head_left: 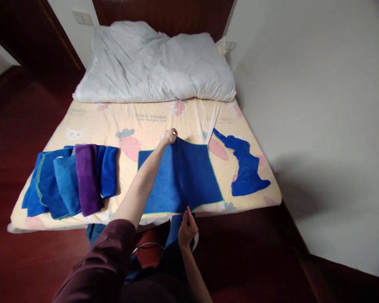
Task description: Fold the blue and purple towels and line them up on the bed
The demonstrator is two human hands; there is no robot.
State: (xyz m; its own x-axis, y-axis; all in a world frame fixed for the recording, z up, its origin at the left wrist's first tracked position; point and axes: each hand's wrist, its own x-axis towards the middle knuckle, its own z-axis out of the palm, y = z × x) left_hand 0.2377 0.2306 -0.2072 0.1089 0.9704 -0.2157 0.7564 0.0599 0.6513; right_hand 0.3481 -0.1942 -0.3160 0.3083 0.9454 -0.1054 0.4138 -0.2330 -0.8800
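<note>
The biggest thing in front of me was the bed (97,126), with puffy white bedding (158,69) bunched along its far edge. Next down, a pile of folded cloths (61,198) took up the near-left corner, mostly blues, overlapping each other. Then the one I was working on: a green-edged blue cloth (205,176), spread at the middle of the near edge, a raised ridge running from its far side to its near side. A crumpled blue cloth (248,168) lay over by the near-right corner, apart from it. Smaller again, a purple cloth (87,181) sat on top of the pile, and some white strips (212,122) ran from the bedding toward the spread cloth.

My left hand (169,136) had the cloth's far side gripped and lifted off the bed; my right hand (187,230) pinched its near side between thumb and fingertips, right at the bed's near edge.

Tips, for what it's worth: I reckoned the two pinch points wanted to sit straight across from each other, or the ridge would go skewed. Light, even tension seemed better than yanking, since fabric that soft looked likely to stretch. Plus, that close to the edge, it could've slid off pretty easily.
</note>
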